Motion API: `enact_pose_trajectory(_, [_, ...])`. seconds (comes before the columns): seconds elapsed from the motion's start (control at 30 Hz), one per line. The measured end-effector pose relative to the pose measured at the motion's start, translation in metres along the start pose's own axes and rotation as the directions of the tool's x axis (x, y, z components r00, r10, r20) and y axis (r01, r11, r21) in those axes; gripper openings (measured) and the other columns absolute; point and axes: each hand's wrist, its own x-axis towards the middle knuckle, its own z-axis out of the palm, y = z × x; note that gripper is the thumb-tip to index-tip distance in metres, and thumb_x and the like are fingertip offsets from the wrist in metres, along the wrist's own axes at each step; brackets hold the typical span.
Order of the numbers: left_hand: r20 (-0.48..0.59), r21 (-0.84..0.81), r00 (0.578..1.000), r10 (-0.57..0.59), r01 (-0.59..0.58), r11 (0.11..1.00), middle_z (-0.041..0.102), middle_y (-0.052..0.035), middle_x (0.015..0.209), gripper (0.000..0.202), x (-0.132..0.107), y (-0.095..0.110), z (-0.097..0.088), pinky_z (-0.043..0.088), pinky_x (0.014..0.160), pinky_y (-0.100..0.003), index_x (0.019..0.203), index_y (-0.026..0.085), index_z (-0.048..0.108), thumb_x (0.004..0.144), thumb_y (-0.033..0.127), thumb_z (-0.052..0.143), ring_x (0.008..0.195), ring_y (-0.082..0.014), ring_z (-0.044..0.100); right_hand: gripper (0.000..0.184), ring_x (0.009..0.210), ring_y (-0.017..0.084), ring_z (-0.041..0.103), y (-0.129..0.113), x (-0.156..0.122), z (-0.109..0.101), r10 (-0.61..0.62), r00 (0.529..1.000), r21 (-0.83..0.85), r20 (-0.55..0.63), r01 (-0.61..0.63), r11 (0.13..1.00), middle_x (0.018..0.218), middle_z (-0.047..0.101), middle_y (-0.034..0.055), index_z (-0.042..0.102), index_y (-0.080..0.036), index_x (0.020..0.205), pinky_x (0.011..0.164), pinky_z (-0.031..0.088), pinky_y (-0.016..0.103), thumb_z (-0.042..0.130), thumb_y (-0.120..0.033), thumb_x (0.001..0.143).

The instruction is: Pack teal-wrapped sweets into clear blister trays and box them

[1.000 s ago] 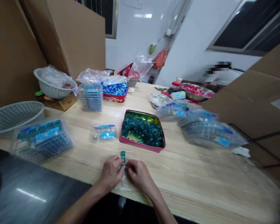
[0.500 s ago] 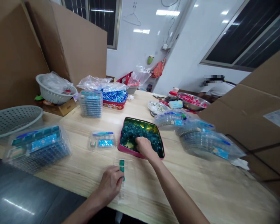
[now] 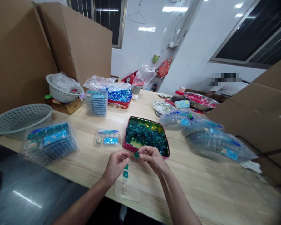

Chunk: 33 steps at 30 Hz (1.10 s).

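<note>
My right hand (image 3: 152, 159) pinches a small teal cube (image 3: 136, 154) between thumb and fingers, just in front of the pink-rimmed tin (image 3: 165, 142) full of teal cubes. My left hand (image 3: 115, 164) is closed on the top of a clear plastic tray (image 3: 128, 187) that lies on the wooden table (image 3: 201, 181). Two teal cubes (image 3: 125, 171) sit in the tray's upper pockets. The two hands nearly touch above the tray.
A filled clear pack (image 3: 107, 138) lies left of the tin. Stacks of packs stand at the left (image 3: 50, 142), at the back (image 3: 96, 102) and at the right (image 3: 215, 140). Grey baskets (image 3: 18, 117) and cardboard sheets (image 3: 21, 53) line the left. A person sits at the far right.
My right hand went to the tin, took a teal cube and came back to the tray. My left hand moved from the tray's middle to its top end.
</note>
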Motion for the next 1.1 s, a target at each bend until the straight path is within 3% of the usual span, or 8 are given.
enact_pose_trajectory(0.13, [0.077,-0.386,0.986,-0.147,0.166,0.907,0.065,-0.0028,0.069,0.021,0.007,0.007,0.011,0.04,0.06,-0.023,0.075,0.012,0.069,0.055,0.018,0.073,0.061,-0.0108,0.055,0.023,0.043,0.007,0.047,0.01,-0.008,0.018,0.022,1.0,0.069,0.008,-0.022,0.997,0.055,0.06,-0.0024,0.067,-0.015,0.066,0.043,0.038,0.019,0.082,-0.025,0.053])
enact_pose_trajectory(0.3, [0.157,-0.453,0.958,-0.24,0.286,0.845,0.062,-0.0014,0.065,0.022,0.004,0.006,0.012,0.038,0.056,-0.022,0.069,0.01,0.067,0.05,0.016,0.076,0.055,-0.008,0.052,0.023,0.048,0.01,0.05,0.012,-0.015,0.026,-0.06,0.997,0.001,-0.045,0.06,0.998,0.059,0.06,-0.0016,0.063,-0.017,0.068,0.046,0.041,0.022,0.08,-0.028,0.057])
enact_pose_trajectory(0.43, [0.031,-0.324,0.986,-0.165,0.167,0.931,0.059,0.0005,0.063,0.019,-0.004,0.005,0.014,0.039,0.057,-0.022,0.069,0.012,0.063,0.053,0.014,0.074,0.058,-0.0091,0.052,0.019,0.052,0.011,0.051,0.019,-0.023,0.034,-0.198,0.968,-0.1,-0.155,0.184,0.978,0.06,0.058,-0.0016,0.062,-0.019,0.069,0.05,0.042,0.023,0.076,-0.029,0.064])
enact_pose_trajectory(0.57, [-0.079,-0.079,0.997,0.008,-0.014,0.997,0.058,0.0021,0.067,0.021,-0.013,0.007,0.019,0.042,0.06,-0.022,0.077,0.016,0.059,0.059,0.011,0.07,0.063,-0.0114,0.054,0.015,0.069,0.015,0.058,0.038,-0.03,0.044,-0.286,0.914,-0.048,-0.288,0.284,0.958,0.075,0.063,0.0016,0.062,-0.021,0.072,0.063,0.048,0.026,0.074,-0.028,0.068])
enact_pose_trajectory(0.73, [-0.105,0.286,0.972,0.21,-0.172,0.943,0.058,0.0007,0.068,0.014,-0.023,0.01,0.025,0.04,0.062,-0.024,0.067,0.018,0.058,0.062,0.012,0.069,0.065,-0.0132,0.052,0.021,0.071,0.017,0.06,0.052,-0.039,0.058,-0.201,0.888,0.181,-0.414,0.297,0.937,0.076,0.063,0.0012,0.058,-0.021,0.071,0.069,0.05,0.029,0.076,-0.023,0.061])
enact_pose_trajectory(0.9, [-0.107,0.347,0.951,0.29,-0.238,0.907,0.056,0.0004,0.067,0.015,-0.028,0.014,0.027,0.037,0.062,-0.024,0.062,0.018,0.056,0.061,0.005,0.064,0.066,-0.014,0.05,0.021,0.072,0.016,0.06,0.057,-0.042,0.062,-0.169,0.891,0.247,-0.422,0.293,0.924,0.077,0.063,0.0004,0.058,-0.021,0.071,0.07,0.049,0.028,0.075,-0.018,0.059])
enact_pose_trajectory(1.0, [-0.092,0.232,0.977,0.195,-0.169,0.958,0.055,0.0,0.065,0.012,-0.026,0.015,0.024,0.036,0.061,-0.025,0.059,0.017,0.056,0.06,0.009,0.064,0.065,-0.0139,0.05,0.019,0.074,0.016,0.06,0.059,-0.042,0.058,-0.207,0.884,0.17,-0.419,0.301,0.938,0.078,0.063,0.0008,0.059,-0.021,0.073,0.07,0.048,0.027,0.075,-0.018,0.062])
enact_pose_trajectory(1.1, [0.01,-0.076,0.998,-0.058,0.058,0.995,0.056,-0.0004,0.06,0.007,-0.019,0.016,0.016,0.037,0.06,-0.025,0.059,0.015,0.058,0.06,0.016,0.065,0.059,-0.0127,0.05,0.017,0.065,0.013,0.057,0.057,-0.043,0.055,-0.197,0.895,0.151,-0.401,0.277,0.949,0.076,0.062,0.0002,0.059,-0.02,0.074,0.06,0.046,0.024,0.074,-0.022,0.066])
